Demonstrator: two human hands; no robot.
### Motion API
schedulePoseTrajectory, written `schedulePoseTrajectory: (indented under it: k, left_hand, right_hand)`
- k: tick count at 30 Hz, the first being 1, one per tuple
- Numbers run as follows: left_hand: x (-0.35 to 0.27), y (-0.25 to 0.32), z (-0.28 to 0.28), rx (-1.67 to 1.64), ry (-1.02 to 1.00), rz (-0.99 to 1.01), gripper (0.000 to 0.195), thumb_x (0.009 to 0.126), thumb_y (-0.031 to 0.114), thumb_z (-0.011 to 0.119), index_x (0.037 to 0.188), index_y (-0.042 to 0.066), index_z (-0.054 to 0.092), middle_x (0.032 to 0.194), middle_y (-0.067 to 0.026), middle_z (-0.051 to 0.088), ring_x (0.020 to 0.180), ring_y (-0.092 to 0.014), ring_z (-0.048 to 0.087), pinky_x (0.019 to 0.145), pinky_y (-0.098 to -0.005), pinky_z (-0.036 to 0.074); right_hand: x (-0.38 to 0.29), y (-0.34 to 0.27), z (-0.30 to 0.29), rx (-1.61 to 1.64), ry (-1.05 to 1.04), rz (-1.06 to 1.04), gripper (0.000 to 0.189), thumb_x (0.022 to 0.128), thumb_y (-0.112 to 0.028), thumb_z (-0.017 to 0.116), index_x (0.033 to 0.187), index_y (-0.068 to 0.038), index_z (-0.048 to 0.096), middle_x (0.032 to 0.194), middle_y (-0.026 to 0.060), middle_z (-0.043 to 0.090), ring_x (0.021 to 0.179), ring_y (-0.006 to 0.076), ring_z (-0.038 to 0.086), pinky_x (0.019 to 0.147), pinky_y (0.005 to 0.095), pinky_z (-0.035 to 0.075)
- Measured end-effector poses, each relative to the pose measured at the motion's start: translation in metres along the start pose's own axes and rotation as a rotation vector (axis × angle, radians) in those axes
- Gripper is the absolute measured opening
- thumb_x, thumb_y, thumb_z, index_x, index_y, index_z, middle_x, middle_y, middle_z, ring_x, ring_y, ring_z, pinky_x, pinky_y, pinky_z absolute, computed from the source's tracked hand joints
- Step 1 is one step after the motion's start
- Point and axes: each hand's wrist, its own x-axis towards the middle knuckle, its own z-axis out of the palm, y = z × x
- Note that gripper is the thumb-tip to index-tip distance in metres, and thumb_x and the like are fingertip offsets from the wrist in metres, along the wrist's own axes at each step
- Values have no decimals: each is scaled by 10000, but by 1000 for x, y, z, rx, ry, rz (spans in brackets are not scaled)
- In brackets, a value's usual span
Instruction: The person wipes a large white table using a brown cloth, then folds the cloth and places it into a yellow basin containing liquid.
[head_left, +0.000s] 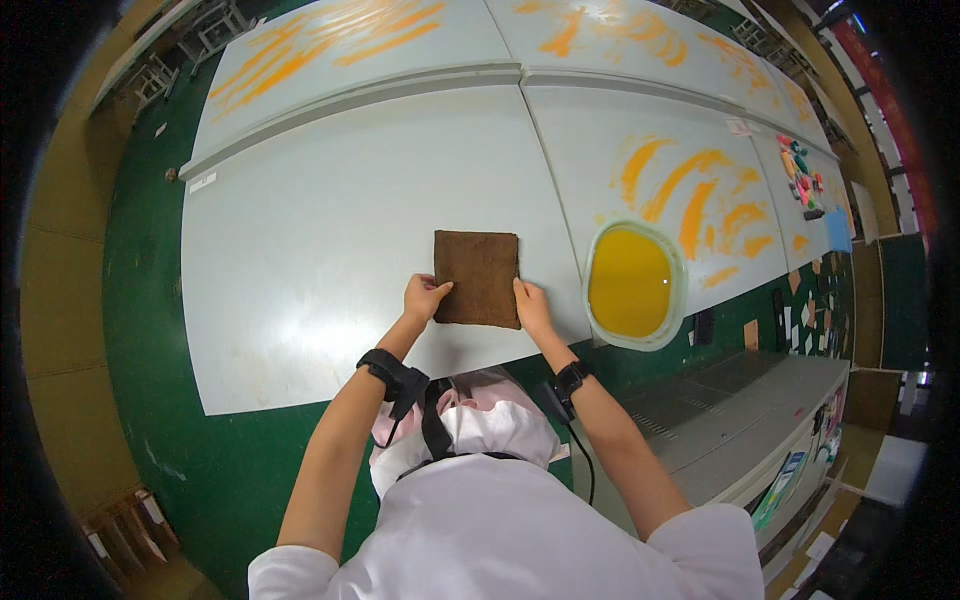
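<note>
A folded brown cloth (477, 279) lies near the front edge of the white table (322, 195). My left hand (426, 295) pinches its left edge, the thumb on top of the cloth. On the opposite side, my right hand (531, 303) grips the right edge, its fingers partly hidden. To the right of the cloth, a pale plastic tub (677, 289) holds yellow-orange liquid (628, 282). Orange streaks (686, 195) mark the table surface behind the tub and the panels farther back.
Several small colourful items (801, 176) and a light blue container (838, 229) stand at the table's far right. A raised ledge (352, 101) runs across the table. A grey cabinet (735, 427) is at my right, and scraps lie on the green floor (142, 300).
</note>
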Motion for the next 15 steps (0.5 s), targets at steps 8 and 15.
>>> schedulePoseTrajectory:
  k: [8, 15]
  left_hand:
    - [-18, 49, -12, -480, -441, 0, 169, 755, 80, 646, 821, 101, 491, 803, -10, 551, 707, -95, 526, 558, -232, 404]
    - [-95, 118, -27, -739, -919, 58, 293, 787, 4, 542, 1069, 58, 481, 1002, -71, 568, 900, -155, 578, 754, -291, 499]
  right_hand:
    - [-53, 23, -24, 166, 179, -36, 225, 827, -146, 535, 973, 15, 598, 846, 125, 631, 718, 213, 618, 656, 310, 482]
    - [-121, -16, -49, 679, -46, 170, 487, 897, -419, 427, 1153, -14, 515, 1008, 109, 614, 865, 196, 600, 753, 301, 482]
